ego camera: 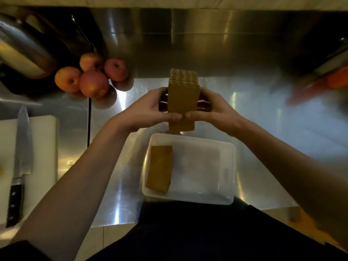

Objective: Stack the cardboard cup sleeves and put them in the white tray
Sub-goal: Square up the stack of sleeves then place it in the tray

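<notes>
Dark clothing [188, 234] fills the bottom edge, closest to the lens, and two bare forearms reach forward from either side of it. Between them, a stack of cardboard sleeves [183, 102] is held on edge in the air, above the steel surface [263, 129] and just beyond the far rim of the white tray [205, 166]. The left grip [148, 108] clasps the stack's left side and the right grip [216, 110] its right side, with fingers curled behind and both thumbs meeting on the near face. Inside the tray, along its left wall, lies a second stack [160, 168] of sleeves. Farther left, a knife [23, 147] rests on a white cutting board [44, 147]. Several apples [94, 81] sit beyond it, beside a metal pot [20, 48]. At far right something orange [337, 79] is too blurred to identify.
</notes>
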Demonstrator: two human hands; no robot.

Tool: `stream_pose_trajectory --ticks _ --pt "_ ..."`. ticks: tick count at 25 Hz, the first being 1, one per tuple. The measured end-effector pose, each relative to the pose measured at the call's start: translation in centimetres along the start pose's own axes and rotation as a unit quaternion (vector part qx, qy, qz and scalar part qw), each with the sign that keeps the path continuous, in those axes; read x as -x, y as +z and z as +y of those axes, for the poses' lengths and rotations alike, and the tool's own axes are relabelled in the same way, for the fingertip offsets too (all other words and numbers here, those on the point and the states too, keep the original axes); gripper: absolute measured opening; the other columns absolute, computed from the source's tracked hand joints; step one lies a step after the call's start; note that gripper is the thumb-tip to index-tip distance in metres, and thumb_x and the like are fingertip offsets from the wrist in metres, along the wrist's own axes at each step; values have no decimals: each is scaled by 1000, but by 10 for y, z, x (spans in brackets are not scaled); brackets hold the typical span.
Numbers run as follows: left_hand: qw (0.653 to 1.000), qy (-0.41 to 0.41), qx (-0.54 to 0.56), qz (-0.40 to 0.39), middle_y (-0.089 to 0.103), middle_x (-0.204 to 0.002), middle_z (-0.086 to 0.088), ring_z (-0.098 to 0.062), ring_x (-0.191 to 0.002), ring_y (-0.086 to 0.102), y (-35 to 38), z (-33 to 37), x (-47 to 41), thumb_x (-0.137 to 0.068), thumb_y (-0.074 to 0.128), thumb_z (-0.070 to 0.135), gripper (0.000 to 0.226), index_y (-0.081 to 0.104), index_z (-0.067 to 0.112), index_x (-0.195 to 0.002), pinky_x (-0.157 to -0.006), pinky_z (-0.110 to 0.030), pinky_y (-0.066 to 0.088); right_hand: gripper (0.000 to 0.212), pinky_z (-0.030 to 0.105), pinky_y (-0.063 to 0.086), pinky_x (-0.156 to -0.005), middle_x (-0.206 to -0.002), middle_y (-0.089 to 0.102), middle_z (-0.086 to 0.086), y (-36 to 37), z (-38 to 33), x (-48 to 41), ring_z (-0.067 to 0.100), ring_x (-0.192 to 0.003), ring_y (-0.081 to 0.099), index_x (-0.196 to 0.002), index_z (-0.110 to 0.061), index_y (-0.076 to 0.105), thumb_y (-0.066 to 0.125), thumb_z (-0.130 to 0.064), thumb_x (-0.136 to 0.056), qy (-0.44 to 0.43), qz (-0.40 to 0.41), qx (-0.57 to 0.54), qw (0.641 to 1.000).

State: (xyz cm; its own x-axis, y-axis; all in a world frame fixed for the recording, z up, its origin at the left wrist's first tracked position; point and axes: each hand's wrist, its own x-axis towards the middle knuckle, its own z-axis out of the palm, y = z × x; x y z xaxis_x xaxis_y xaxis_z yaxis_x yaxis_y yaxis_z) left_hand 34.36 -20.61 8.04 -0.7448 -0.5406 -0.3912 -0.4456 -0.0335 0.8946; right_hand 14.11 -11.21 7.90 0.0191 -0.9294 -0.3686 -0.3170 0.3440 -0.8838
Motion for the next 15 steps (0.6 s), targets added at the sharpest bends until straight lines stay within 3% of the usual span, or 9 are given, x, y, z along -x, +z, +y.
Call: stream_pose_trajectory --ticks 4,8,10,13,15 --pt "998 -46 45 -13 64 -129 1 -17 -116 63 17 15 13 -56 80 56 96 50 17 -138 -103 -41 50 41 21 57 -77 -115 64 -7 9 -5 41 11 -101 67 -123 -31 51 69 -32 -87 50 49 -102 992" --pt "986 -107 117 -46 65 -126 -2 -21 -114 65 49 14 26 -66 82 41 75 53 16 -131 -101 -39 52 35 22 57 -73 -115 64 -2 15 5 77 15 -101 67 -117 -28 53 69 -32 -86 114 62 -180 975" --pt "981 -126 138 -55 67 -123 -3 -22 -114 65 67 14 35 -67 82 39 65 57 18 -123 -100 -39 52 46 23 57 -73 -119 62 0 18 14 95 16 -103 66 -124 -23 51 70 -35 -84 139 52 -192 970" --pt "974 -155 161 -47 67 -124 -5 -23 -114 65 94 10 45 -65 86 37 74 55 12 -128 -100 -39 52 73 25 57 -73 -122 61 2 19 32 117 18 -106 65 -132 -17 49 75 -44 -71 162 38 -211 963" --pt "967 -168 189 -33 67 -123 -7 -24 -114 64 115 7 52 -63 85 34 72 57 12 -126 -100 -39 51 77 25 57 -73 -124 61 4 18 44 130 20 -107 65 -134 -16 48 75 -46 -68 170 26 -225 959"
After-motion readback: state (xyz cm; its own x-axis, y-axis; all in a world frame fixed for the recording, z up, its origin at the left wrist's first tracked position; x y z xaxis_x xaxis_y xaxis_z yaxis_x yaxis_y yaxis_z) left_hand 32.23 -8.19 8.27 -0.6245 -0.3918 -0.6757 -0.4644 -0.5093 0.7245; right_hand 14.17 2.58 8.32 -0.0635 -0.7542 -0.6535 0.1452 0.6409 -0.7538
